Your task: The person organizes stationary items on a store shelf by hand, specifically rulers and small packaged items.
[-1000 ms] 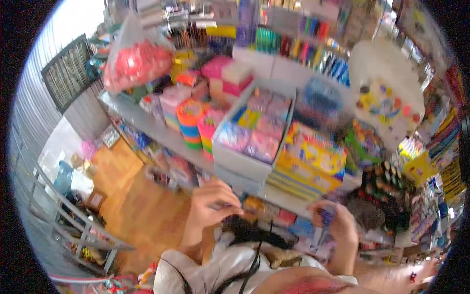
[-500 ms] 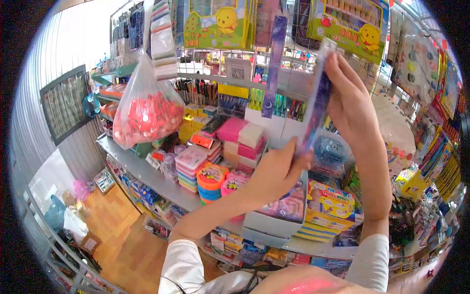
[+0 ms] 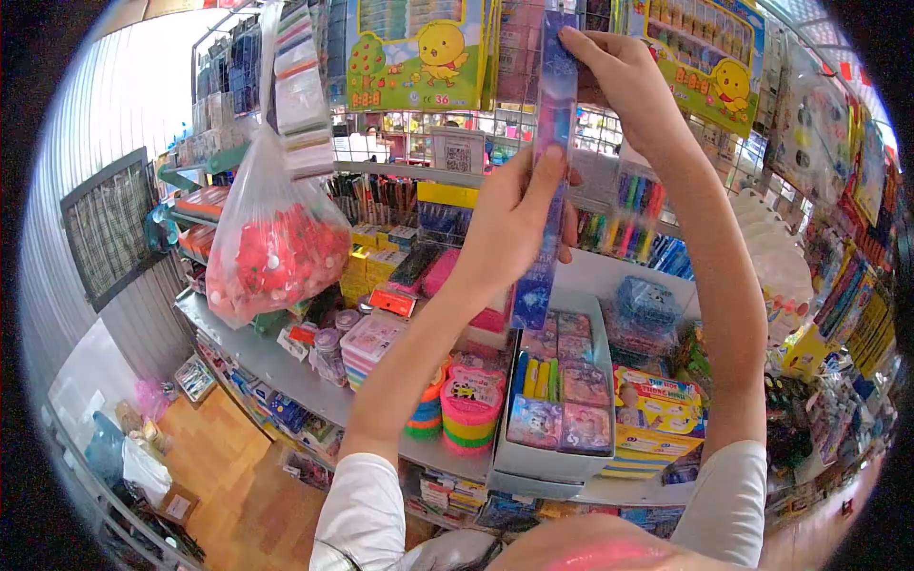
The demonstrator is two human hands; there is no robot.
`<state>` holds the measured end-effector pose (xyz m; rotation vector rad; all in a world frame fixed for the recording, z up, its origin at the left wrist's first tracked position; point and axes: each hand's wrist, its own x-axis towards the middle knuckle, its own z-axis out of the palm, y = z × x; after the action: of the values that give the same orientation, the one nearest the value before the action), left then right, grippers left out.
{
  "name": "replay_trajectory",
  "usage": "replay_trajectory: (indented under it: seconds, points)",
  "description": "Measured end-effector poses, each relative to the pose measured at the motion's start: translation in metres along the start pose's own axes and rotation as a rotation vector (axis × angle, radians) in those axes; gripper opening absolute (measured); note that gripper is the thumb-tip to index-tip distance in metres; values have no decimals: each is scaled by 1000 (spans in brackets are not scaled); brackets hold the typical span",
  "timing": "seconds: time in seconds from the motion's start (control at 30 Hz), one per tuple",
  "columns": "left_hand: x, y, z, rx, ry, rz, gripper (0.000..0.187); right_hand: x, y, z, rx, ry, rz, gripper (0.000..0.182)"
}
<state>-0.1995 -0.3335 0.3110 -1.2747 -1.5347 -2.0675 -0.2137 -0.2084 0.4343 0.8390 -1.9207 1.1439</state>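
Observation:
A long, narrow blue and purple ruler (image 3: 539,276) in a clear sleeve stands almost upright in front of the wire rack. My left hand (image 3: 500,233) grips it around the middle, thumb across the front and fingers behind. Near the top edge, my right hand (image 3: 624,86) pinches the ruler; some of its fingers are hidden behind it. Packs with a yellow chick (image 3: 419,57) hang just left of the ruler, with a similar pack (image 3: 719,81) beyond my right hand.
A clear bag of red items (image 3: 276,257) hangs at left. Below, the grey shelf (image 3: 252,352) bears stacked boxes, round pink containers (image 3: 473,404) and a white box (image 3: 547,462) of small packs. Colored pens (image 3: 619,233) fill the rack behind. Wooden floor (image 3: 214,433) shows lower left.
Both hands have moved left and brought the ruler in front of the rack, where a similar ruler was hanging. My left hand has moved up along it. The view has shifted slightly.

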Motion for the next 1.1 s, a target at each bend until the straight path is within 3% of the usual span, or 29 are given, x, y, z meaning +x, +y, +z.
replay_trajectory:
  seconds: [0.23,0.7,0.73,0.77,0.8,0.9,0.93,0.97,1.0,1.03,1.07,1.1]
  points:
    - [10,-3,-3,7,-5,-31,40,5,6,2,79,66,4,35]
    - [38,-49,-15,128,94,-121,47,32,66,-4,-312,44,164,45]
    - [37,-54,-16,244,103,-78,58,26,57,-1,-383,27,202,45]
    - [38,-61,-19,380,123,-94,60,20,46,0,-454,8,241,45]
    - [37,-69,-24,517,135,-111,62,7,29,2,-416,44,231,56]
    - [7,-81,-24,831,182,-67,65,-20,30,-15,-640,-117,189,58]
    - [-6,-83,-26,960,199,-70,65,-33,34,-23,-943,-144,-16,58]
    - [-18,-76,-31,1088,108,-251,66,-52,34,-33,-1073,-165,-31,56]
    - [-36,-70,-30,1213,87,-298,66,-81,15,-42,-1201,-199,-39,55]
    - [-51,-79,-45,1220,16,-291,62,-111,-7,-54,-1077,-287,163,53]
    - [-72,-77,-46,1315,71,-231,56,-139,-31,-67,-945,-363,373,51]
    - [-83,-55,-33,1344,31,-357,49,-161,-50,-78,-977,-387,493,48]
